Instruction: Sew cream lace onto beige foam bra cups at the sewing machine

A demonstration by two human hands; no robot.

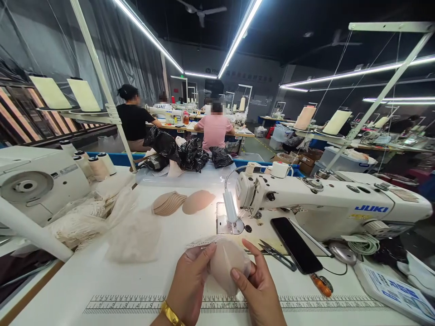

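A beige bra cup (227, 265) with sheer fabric and a strip of white lace (204, 242) along its upper left edge is held up between both hands. My left hand (195, 271) pinches its left side, thumb on the front. Gripping the lower right side is my right hand (260, 280), with the thumb on the front and the index finger raised. The fingers behind the cup are partly hidden. Just beyond stands the needle area of the white sewing machine (288, 199). Loose beige foam cups (170, 203) and a sheer fabric piece (136, 240) lie to the left.
Thread snips (277, 253), a black phone (295, 244) and an orange-handled tool (321, 285) lie on the right. A printed ruler (136, 305) crosses the table front. Lace fabric (81, 222) is heaped at left. Black bags (190, 151) and two seated people (214, 127) are beyond the table.
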